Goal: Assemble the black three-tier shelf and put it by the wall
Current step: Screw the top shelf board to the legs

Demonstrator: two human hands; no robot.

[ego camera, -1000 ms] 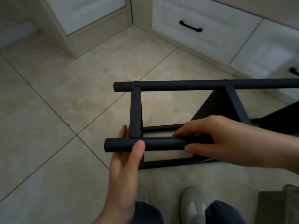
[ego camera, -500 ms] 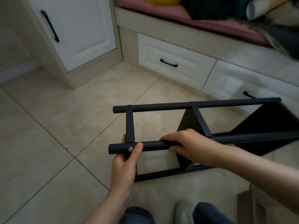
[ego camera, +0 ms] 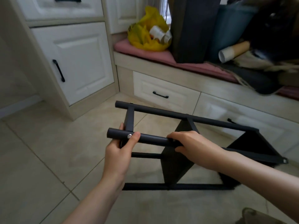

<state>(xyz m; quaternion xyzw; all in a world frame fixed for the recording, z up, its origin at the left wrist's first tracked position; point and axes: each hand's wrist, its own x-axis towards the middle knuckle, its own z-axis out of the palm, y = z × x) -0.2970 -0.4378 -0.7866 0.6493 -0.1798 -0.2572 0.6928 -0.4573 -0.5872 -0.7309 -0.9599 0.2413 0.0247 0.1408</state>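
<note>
A pale tiled floor (ego camera: 48, 151) fills the lower half of the view, with bare tiles left of and in front of the work. A tall white cabinet (ego camera: 80, 62) stands at the back left. A low bench with drawers (ego camera: 161, 94) runs along the back right, topped by a pink cushion (ego camera: 145, 52) crowded with dark bags that are blurred and cut off at the top edge. The black shelf (ego camera: 174, 164) lies on its side low over the tiles, its long axis running left to right roughly parallel to the bench, with the far tube (ego camera: 178, 114) near the drawer fronts. Whether its lowest rail touches the floor cannot be told. Its right end is smeared, and the right forearm covers part of the near tube (ego camera: 153, 140). The left hand (ego camera: 119, 152) grips the left end of that tube, thumb on top and fingers wrapped behind. The right hand (ego camera: 192, 146) clasps it from above at the middle panel, fingers curled over. A yellow bag (ego camera: 145, 33) and a cardboard roll (ego camera: 233, 51) sit on the cushion. A silver screw (ego camera: 129, 136) shows just beside the left thumb.
</note>
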